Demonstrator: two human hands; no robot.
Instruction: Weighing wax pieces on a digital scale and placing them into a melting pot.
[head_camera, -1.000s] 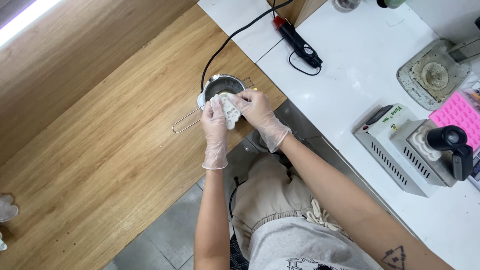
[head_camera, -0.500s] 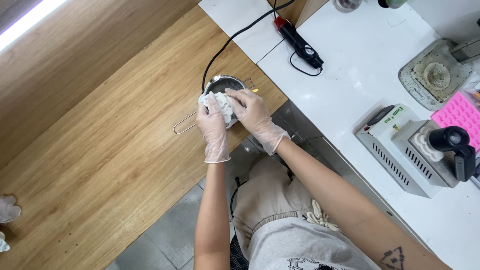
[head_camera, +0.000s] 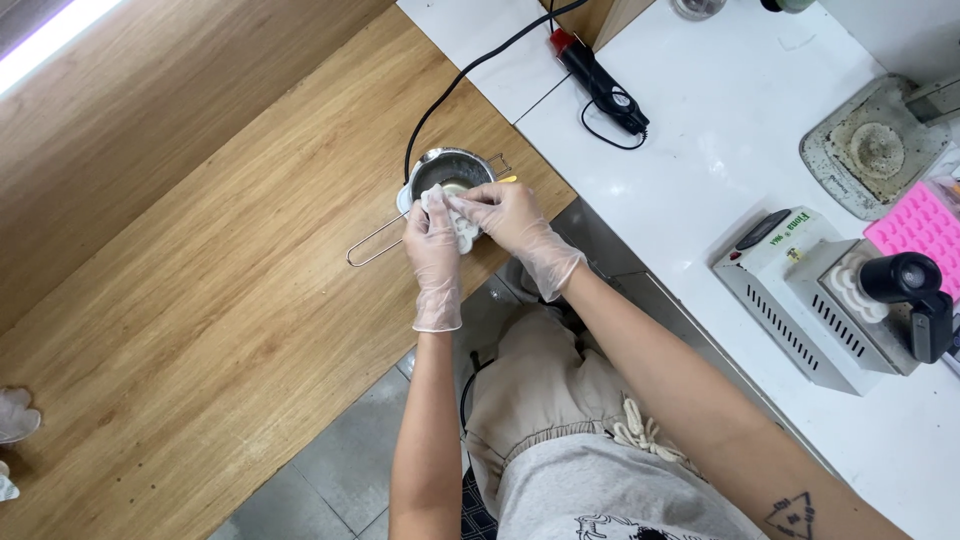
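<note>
While poised over pot — left hand, right hand both pinch white mould.

The left hand and right hand now sit slightly higher over the metal pot, fingers covering more of the white mould than before.

Head-worn view, steeply downward, near

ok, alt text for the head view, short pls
Two gloved hands, left hand and right hand, hold a white mould over a small metal pot on a wooden counter. A white table at right holds a grey machine and pink tray.
</note>
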